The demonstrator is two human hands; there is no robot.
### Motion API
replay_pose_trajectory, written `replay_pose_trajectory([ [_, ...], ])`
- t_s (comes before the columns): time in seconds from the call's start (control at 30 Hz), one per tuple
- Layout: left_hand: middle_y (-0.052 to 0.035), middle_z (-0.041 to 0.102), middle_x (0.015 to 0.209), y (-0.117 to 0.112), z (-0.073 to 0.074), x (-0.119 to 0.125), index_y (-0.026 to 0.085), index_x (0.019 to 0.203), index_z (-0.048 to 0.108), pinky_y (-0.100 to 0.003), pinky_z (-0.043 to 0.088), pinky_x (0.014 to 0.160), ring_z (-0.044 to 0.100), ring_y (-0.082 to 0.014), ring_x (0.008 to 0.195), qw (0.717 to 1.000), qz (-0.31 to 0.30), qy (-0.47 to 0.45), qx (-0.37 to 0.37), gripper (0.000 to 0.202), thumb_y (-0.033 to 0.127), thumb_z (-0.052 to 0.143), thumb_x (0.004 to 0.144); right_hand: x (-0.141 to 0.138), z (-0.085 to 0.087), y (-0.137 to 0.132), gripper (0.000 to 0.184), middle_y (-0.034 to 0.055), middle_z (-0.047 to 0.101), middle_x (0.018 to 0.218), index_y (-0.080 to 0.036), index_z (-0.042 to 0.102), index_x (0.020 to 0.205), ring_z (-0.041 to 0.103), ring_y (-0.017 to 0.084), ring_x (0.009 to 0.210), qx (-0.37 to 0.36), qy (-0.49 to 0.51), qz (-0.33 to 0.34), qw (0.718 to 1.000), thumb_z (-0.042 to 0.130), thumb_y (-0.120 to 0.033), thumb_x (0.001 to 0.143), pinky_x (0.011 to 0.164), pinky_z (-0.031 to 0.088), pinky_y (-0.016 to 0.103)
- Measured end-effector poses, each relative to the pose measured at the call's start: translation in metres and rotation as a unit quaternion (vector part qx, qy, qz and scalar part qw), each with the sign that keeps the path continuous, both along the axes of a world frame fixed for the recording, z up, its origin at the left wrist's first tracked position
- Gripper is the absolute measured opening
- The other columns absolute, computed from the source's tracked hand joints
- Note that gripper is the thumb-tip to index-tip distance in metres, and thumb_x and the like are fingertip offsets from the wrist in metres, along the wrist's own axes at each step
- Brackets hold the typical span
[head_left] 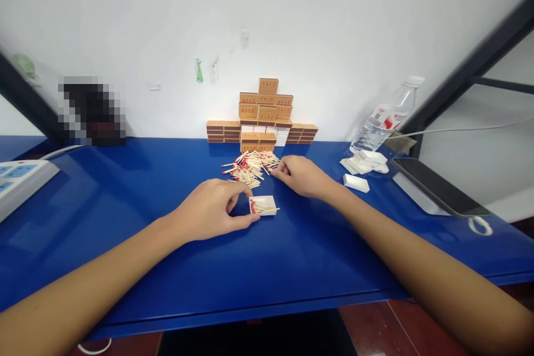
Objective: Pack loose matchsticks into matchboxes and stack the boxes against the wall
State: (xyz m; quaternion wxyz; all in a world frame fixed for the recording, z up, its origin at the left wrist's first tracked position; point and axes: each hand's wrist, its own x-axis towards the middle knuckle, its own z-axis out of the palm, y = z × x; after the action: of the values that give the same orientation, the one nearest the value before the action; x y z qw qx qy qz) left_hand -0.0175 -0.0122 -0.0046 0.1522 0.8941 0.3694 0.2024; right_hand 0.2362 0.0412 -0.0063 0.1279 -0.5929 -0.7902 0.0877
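Midway between the table's [187, 278] front and back edges, your left hand [212, 208] grips the small white tray [270, 201]; hold it still. Tuck in the match [277, 209] poking past its right side. Nearer the back edge, your right hand [302, 175] bends its fingers at the match pile [250, 166]; I can't tell if they hold any.

Red "安全火柴" on matchboxes [248, 110] — "W" on bottle label [387, 118]

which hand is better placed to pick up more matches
Probably the right hand: it is at the pile of red-tipped wooden matches, while the left hand holds the white rectangular tray.
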Motion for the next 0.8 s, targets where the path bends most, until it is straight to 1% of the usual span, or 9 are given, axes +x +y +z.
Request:
replay_pose_trajectory([
  [0.1, 0.0068, 0.053, 0.059, 0.001, 0.000, -0.001, 0.022, 0.102, 0.074, -0.026, 0.034, 0.056, 0.051, -0.0117, 0.054, 1.000, 0.009, 0.006, -0.006, 0.031, 0.049, 0.074, 0.087, 0.009, 0.006, -0.006, 0.034, 0.0086, 0.070, 0.084, -0.019, 0.060, 0.077, 0.059, 0.019, 0.071, -0.030, -0.017, 0.021, 0.999, 0.053, -0.039, 0.103, 0.064, 0.037, 0.032],
  [0.2, 0.0064, 0.053, 0.060, 0.003, -0.001, -0.002, 0.021, 0.103, 0.073, -0.027, 0.034, 0.056, 0.051, -0.0124, 0.056, 1.000, 0.024, 0.006, -0.002, 0.032, 0.048, 0.075, 0.086, 0.017, 0.014, -0.014, 0.031, 0.0088, 0.068, 0.089, -0.019, 0.058, 0.084, 0.058, 0.020, 0.076, -0.031, 0.013, 0.057, 0.998, 0.050, -0.041, 0.105, 0.068, 0.039, 0.032],
  [0.27, 0.0061, 0.053, 0.059, 0.003, -0.001, -0.002, 0.020, 0.102, 0.073, -0.027, 0.033, 0.056, 0.051, -0.0126, 0.055, 1.000, 0.029, 0.006, 0.003, 0.032, 0.048, 0.074, 0.087, 0.018, 0.021, -0.021, 0.029, 0.0071, 0.066, 0.089, -0.020, 0.056, 0.086, 0.056, 0.019, 0.078, -0.020, 0.052, 0.097, 0.994, 0.050, -0.041, 0.105, 0.070, 0.039, 0.032],
  [0.33, 0.0060, 0.054, 0.059, 0.004, 0.000, -0.002, 0.020, 0.101, 0.073, -0.027, 0.033, 0.055, 0.051, -0.0124, 0.055, 1.000, 0.028, 0.006, 0.001, 0.032, 0.048, 0.074, 0.087, 0.014, 0.026, -0.030, 0.028, 0.0049, 0.063, 0.088, -0.020, 0.054, 0.087, 0.054, 0.018, 0.078, -0.022, 0.083, 0.152, 0.985, 0.050, -0.041, 0.105, 0.071, 0.038, 0.031],
  [0.4, 0.0065, 0.053, 0.059, 0.003, 0.000, -0.002, 0.020, 0.102, 0.073, -0.027, 0.032, 0.055, 0.051, -0.0121, 0.054, 1.000, 0.025, 0.004, -0.005, 0.031, 0.047, 0.074, 0.087, 0.007, 0.028, -0.037, 0.027, 0.0037, 0.062, 0.088, -0.020, 0.054, 0.088, 0.053, 0.018, 0.079, -0.037, 0.097, 0.204, 0.973, 0.050, -0.040, 0.106, 0.071, 0.038, 0.030],
  [0.47, 0.0070, 0.053, 0.058, 0.003, 0.000, -0.002, 0.021, 0.104, 0.073, -0.027, 0.032, 0.055, 0.051, -0.0119, 0.054, 1.000, 0.024, 0.001, -0.009, 0.031, 0.047, 0.075, 0.086, -0.001, 0.026, -0.043, 0.026, 0.0036, 0.062, 0.090, -0.020, 0.055, 0.088, 0.052, 0.018, 0.080, -0.055, 0.093, 0.236, 0.966, 0.050, -0.037, 0.107, 0.072, 0.038, 0.030],
  [0.57, 0.0067, 0.053, 0.059, 0.003, 0.000, -0.002, 0.021, 0.103, 0.073, -0.026, 0.032, 0.055, 0.051, -0.0120, 0.055, 1.000, 0.022, 0.000, -0.008, 0.032, 0.048, 0.075, 0.086, -0.010, 0.021, -0.048, 0.020, 0.0043, 0.063, 0.095, -0.019, 0.057, 0.091, 0.054, 0.017, 0.082, -0.056, 0.076, 0.253, 0.963, 0.052, -0.030, 0.106, 0.074, 0.038, 0.030],
  [0.67, 0.0062, 0.053, 0.059, 0.003, -0.001, -0.002, 0.021, 0.101, 0.073, -0.026, 0.032, 0.054, 0.051, -0.0122, 0.055, 1.000, 0.021, 0.003, -0.008, 0.031, 0.048, 0.075, 0.086, -0.011, 0.020, -0.050, 0.015, 0.0045, 0.064, 0.096, -0.019, 0.060, 0.094, 0.054, 0.017, 0.082, -0.038, 0.071, 0.253, 0.964, 0.053, -0.026, 0.105, 0.074, 0.038, 0.030],
  [0.8, 0.0060, 0.053, 0.059, 0.003, -0.002, -0.003, 0.021, 0.103, 0.073, -0.026, 0.031, 0.054, 0.050, -0.0123, 0.055, 1.000, 0.025, 0.004, -0.004, 0.032, 0.048, 0.075, 0.086, -0.001, 0.027, -0.052, 0.014, 0.0036, 0.065, 0.093, -0.020, 0.063, 0.095, 0.055, 0.017, 0.082, -0.042, 0.067, 0.258, 0.963, 0.061, -0.032, 0.102, 0.072, 0.039, 0.030],
])
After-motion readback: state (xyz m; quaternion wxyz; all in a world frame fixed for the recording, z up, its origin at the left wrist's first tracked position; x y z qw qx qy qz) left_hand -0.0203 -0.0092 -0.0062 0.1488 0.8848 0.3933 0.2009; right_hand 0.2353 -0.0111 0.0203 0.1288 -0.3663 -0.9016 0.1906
